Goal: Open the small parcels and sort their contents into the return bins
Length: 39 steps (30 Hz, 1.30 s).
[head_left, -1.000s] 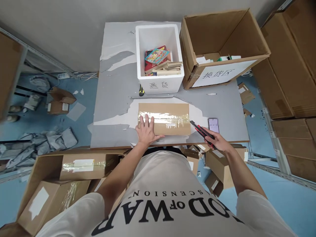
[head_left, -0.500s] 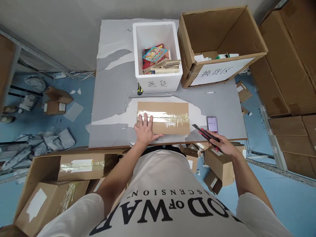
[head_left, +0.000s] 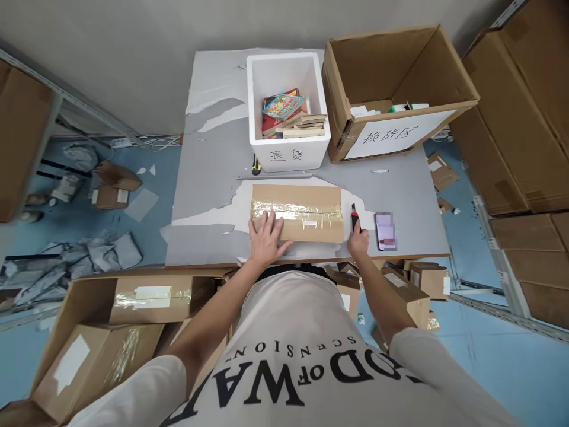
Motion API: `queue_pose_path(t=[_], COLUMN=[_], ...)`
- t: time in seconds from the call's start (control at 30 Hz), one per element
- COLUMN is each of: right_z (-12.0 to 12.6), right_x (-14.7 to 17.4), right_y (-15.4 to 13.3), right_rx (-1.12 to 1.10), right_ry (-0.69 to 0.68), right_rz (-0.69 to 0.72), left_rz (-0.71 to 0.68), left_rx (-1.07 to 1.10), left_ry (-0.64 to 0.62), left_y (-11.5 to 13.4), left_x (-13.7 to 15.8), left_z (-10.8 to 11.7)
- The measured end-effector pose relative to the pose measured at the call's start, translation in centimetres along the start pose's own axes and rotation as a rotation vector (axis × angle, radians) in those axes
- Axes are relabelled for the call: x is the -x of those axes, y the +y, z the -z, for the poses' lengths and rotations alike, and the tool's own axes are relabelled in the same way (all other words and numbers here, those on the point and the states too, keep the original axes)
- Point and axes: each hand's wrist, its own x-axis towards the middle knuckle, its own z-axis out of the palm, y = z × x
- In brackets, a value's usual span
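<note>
A flat cardboard box [head_left: 311, 228] lies on the table in front of me, with shiny clear tape running along its top. My left hand [head_left: 267, 240] rests on the box's near left part, fingers spread and pressing on the top. Just off the box's right end, my right hand [head_left: 358, 242] is closed round a red and black utility knife [head_left: 354, 219]. The blade points away from me and seems apart from the cardboard. To the right of that hand a phone [head_left: 385, 231] lies on the table.
A white foam box [head_left: 288, 155] with books in it stands at the back, beside a large open carton [head_left: 340, 127]. A yellow and black cutter [head_left: 256, 165] lies before the foam box. Parcels fill a big carton [head_left: 80, 284] at lower left. Cardboard stacks [head_left: 502, 136] rise at right.
My right hand has moved left with the utility knife, from in front of the phone to the box's right end. The blade now points forward. My left hand stays on the box.
</note>
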Motion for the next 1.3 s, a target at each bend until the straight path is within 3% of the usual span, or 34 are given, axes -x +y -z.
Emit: queue_pose_path(t=[0.1,0.2,0.27,0.37,0.43,0.53,0.63,0.83,0.97,1.17,1.3], right_z=[-2.3,-3.1,-2.3,1.1,4.2,7.8,8.7,7.2,8.6,11.2,12.9], right_x=[0.1,0.4,0.4,-0.1,-0.5,-0.9,-1.3,-1.1,-0.6,-1.2,-2.7], right_y=[0.3,0.9,0.9,-0.9,-3.4,-8.4,-12.8,-15.6,-17.0,-19.6,-21.4], right_rx=[0.046,0.084,0.085,-0.004,-0.075,0.057,0.286,0.609,0.765,0.903,0.888], right_ry=[0.0,0.016,0.049,0.209,0.293,0.112,-0.003,0.037,0.012,-0.135,-0.303], right_rz=[-0.018,0.025,0.06,0.156,0.343,0.808,1.018,1.06,1.114,1.202,1.201], left_rz=[-0.088,-0.087,-0.076,-0.07,-0.061,-0.06,-0.068,-0.091,-0.096,-0.091,-0.108], left_rx=[0.024,0.041,0.048,0.06,0.066,0.066,0.057,0.042,0.046,0.051,0.046], left_ry=[-0.022,-0.03,-0.033,-0.043,-0.057,-0.083,-0.101,-0.094,-0.106,-0.129,-0.143], left_y=[0.8,1.4,1.5,1.5,1.6,1.7,1.7,1.5,1.4,1.3,1.2], left_x=[1.1,1.8,1.9,1.9,1.9,1.9,2.0,2.2,2.3,2.5,2.5], left_z=[-0.4,-0.7,-0.8,-0.8,-0.7,-0.6,-0.7,-0.9,-1.0,-0.9,-0.9])
